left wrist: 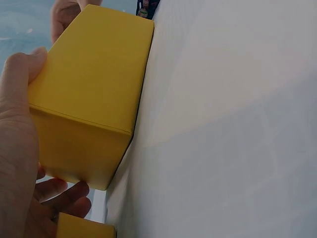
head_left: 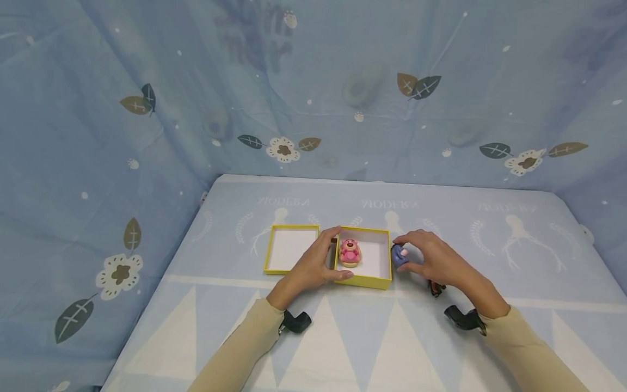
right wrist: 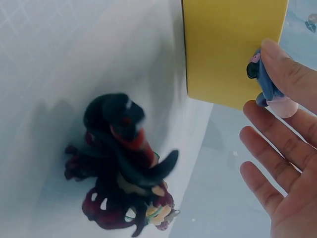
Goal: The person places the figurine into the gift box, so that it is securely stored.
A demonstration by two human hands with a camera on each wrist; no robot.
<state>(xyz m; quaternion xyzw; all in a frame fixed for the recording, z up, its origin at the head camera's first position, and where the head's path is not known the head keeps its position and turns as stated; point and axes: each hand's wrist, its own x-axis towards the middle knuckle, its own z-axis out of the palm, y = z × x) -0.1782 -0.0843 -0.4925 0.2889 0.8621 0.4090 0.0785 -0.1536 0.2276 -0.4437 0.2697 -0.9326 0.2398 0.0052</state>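
An open yellow box (head_left: 366,281) with a white inside stands on the cloth-covered table. A pink bear figurine (head_left: 350,253) sits within it, toward its left side. My left hand (head_left: 313,264) grips the box's left end, thumb at the near side and fingers around the far part. Just outside the right wall, my right hand (head_left: 436,258) pinches a small blue figurine (head_left: 399,255) between thumb and fingertips. The right wrist view shows this blue figurine (right wrist: 267,82) up close, its pale pink part toward the fingers, against the yellow wall.
A yellow-edged lid or second box half (head_left: 292,247) lies left of the box. Dark red-and-black figures (right wrist: 124,158) rest on the table below the right hand, blurred in the right wrist view. A patterned blue curtain (head_left: 343,109) hangs behind the table.
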